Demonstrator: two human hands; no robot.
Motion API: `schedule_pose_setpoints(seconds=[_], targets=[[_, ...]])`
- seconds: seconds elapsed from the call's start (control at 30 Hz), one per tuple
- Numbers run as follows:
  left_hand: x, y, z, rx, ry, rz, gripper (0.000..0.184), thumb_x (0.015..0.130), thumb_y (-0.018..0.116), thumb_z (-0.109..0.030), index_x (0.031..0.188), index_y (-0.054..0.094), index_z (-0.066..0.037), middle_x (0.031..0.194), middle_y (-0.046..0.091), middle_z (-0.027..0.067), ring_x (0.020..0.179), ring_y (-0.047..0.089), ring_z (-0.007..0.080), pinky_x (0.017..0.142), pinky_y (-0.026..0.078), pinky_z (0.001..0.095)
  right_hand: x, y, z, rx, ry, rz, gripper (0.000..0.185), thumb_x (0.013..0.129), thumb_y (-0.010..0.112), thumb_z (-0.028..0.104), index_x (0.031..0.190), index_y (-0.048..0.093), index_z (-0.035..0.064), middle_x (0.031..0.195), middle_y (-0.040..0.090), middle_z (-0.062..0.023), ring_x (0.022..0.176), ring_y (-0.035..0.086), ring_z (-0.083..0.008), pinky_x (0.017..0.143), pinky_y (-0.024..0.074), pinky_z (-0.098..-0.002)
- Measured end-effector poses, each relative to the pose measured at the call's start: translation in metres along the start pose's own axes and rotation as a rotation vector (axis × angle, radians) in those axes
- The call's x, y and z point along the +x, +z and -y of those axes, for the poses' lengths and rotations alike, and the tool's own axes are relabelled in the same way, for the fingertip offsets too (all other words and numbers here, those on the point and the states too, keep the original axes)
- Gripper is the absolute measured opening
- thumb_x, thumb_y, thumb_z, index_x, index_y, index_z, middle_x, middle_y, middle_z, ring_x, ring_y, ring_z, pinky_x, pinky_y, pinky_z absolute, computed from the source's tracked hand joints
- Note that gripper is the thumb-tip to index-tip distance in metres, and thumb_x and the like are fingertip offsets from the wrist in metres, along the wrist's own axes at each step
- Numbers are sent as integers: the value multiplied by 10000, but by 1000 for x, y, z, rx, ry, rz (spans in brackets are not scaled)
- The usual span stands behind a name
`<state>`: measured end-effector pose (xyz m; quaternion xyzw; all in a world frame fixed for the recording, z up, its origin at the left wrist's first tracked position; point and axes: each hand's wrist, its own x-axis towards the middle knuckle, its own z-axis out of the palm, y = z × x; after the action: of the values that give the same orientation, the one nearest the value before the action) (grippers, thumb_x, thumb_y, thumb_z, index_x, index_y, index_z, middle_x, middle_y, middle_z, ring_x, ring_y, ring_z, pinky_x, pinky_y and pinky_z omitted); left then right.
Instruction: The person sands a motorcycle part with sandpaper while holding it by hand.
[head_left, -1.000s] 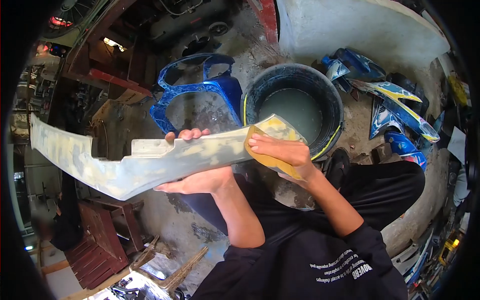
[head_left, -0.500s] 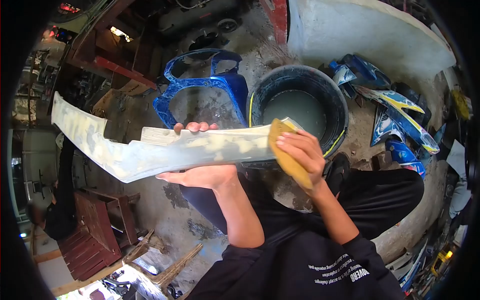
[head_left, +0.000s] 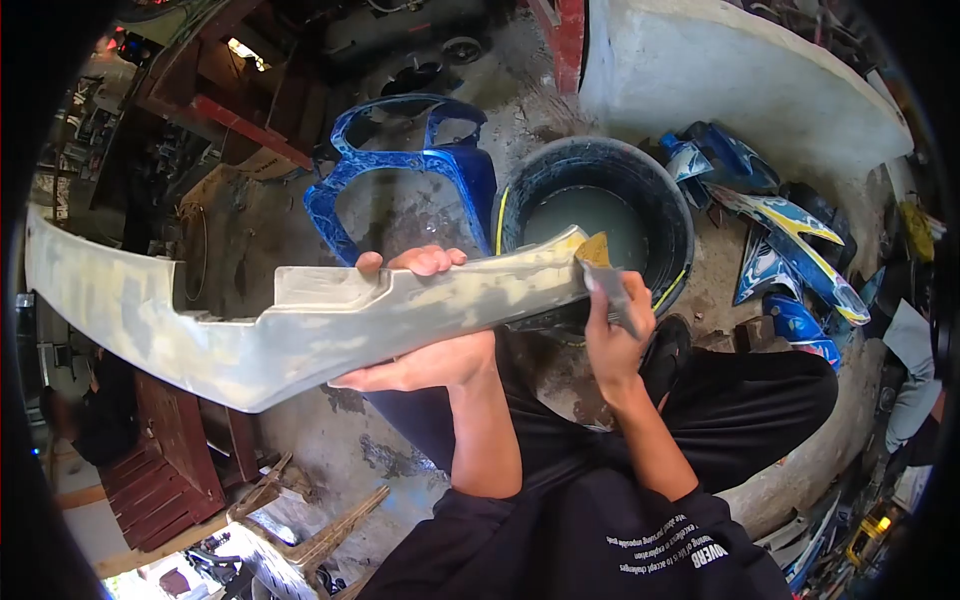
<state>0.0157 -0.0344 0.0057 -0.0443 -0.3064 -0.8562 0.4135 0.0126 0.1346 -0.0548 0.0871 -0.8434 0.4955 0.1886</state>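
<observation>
Head view, inspected near to far: a black sleeve (head_left: 485, 508) lay closest. The left hand (head_left: 460, 362) had its grip clamped on a long, patchy grey-and-cream panel (head_left: 330, 325), palm beneath, fingertips over the upper edge. The panel was held aloft, its narrow end overlapping the bucket (head_left: 520, 180) in view. The right hand (head_left: 615, 340) had its grip closed on a bent sheet (head_left: 612, 290) at that end; contact pressure could not be determined. In this inspector's judgement, sound work required firm support, the sheet laid flat to the contour, and light, even strokes near edges. Beyond were cloudy liquid (head_left: 580, 215), a blue frame (head_left: 460, 170) and painted parts (head_left: 800, 240).
</observation>
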Motion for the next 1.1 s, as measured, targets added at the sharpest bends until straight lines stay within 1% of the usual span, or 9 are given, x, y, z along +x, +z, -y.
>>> schedule_pose_setpoints(seconds=[0.1,0.27,0.47,0.57,0.73,0.8,0.87,1.0,1.1], targets=[[-4,8,1,-9,9,-79,1056,728,251,-982,1209,494,-74,933,547,123,905,521,248,853,439,440,-5,7,25,63,-191,30,472,688,656,-76,1116,740,105,925,657,-73,826,588,-266,832,431,-374],[-8,1,8,-83,21,-49,1045,727,296,-977,1220,485,-76,949,546,121,918,517,263,881,419,452,-4,7,14,23,-42,-28,442,689,734,23,1120,738,118,936,654,-68,873,593,-268,842,426,-374],[-8,3,10,-121,30,-46,1055,720,299,-982,1228,481,-75,945,545,132,933,516,275,892,413,458,-4,-2,29,-70,-273,25,464,665,663,-59,1096,746,94,900,650,-65,838,588,-246,811,420,-351],[-10,6,10,-78,28,-40,1069,711,283,-991,1227,481,-77,938,552,141,927,523,285,890,429,463,2,1,-5,-213,-133,-49,504,658,644,-66,1125,736,98,896,638,-67,835,575,-251,816,409,-359],[-12,6,11,68,39,-63,1096,696,258,-1004,1236,471,-74,931,568,156,910,541,296,866,468,475,-10,-5,26,-90,-192,85,482,670,639,-56,1120,730,90,904,646,-81,838,588,-255,823,407,-362],[-10,7,14,53,57,-50,1104,692,253,-1007,1239,467,-72,931,574,164,904,547,298,854,484,480,-9,2,18,-100,-182,68,498,670,722,67,1167,719,99,898,623,-70,894,606,-236,853,385,-380],[-13,4,17,96,112,39,1111,690,248,-1007,1244,460,-68,916,586,174,886,563,299,840,504,479,-6,12,-4,-185,-41,-3,482,666,698,-1,1136,725,101,888,640,-57,876,608,-238,833,390,-357],[-12,4,20,154,168,27,1096,713,224,-993,1246,457,-64,894,606,186,846,582,306,799,527,472,-2,6,21,40,-211,87,412,717,707,3,1118,732,99,876,641,-60,806,603,-251,812,395,-353],[-14,9,22,154,204,68,1098,724,208,-988,1238,464,-52,889,614,192,840,588,305,788,529,475,7,10,15,-22,-137,33,425,703,716,1,1116,733,100,874,640,-56,803,607,-235,813,394,-349]])
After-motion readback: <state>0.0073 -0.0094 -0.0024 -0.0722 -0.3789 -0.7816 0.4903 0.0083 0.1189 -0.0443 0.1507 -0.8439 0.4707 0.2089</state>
